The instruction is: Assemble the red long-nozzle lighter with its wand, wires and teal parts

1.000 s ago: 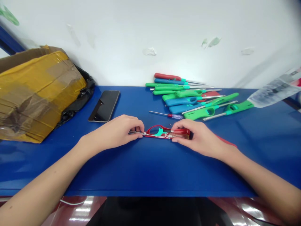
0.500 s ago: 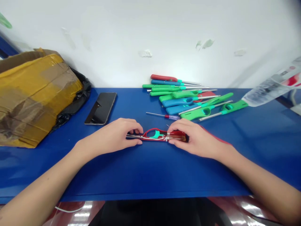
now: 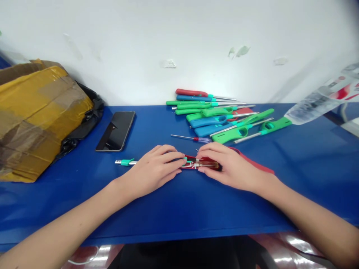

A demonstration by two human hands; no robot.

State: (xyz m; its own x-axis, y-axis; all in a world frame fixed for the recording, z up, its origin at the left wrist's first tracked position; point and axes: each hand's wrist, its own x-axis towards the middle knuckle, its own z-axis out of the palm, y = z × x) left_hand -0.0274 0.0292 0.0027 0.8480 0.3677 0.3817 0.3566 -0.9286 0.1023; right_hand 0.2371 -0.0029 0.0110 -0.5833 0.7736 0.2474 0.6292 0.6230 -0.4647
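A red long-nosed lighter lies opened on the blue table, its clear fuel tank and white wires showing. My left hand rests over its front half, fingers closed on it. The metal nozzle with a teal collar sticks out to the left of that hand. My right hand pinches the rear part at the tank. A red shell piece lies under my right wrist.
A pile of green, blue and red lighters lies behind my hands, with a small screwdriver in front of it. A black phone lies to the left, beside a taped cardboard box. A clear plastic bag hangs at right.
My left hand has slid right over the lighter's trigger part, and the nozzle with its teal collar now shows to the left of it. The right hand stays on the tank.
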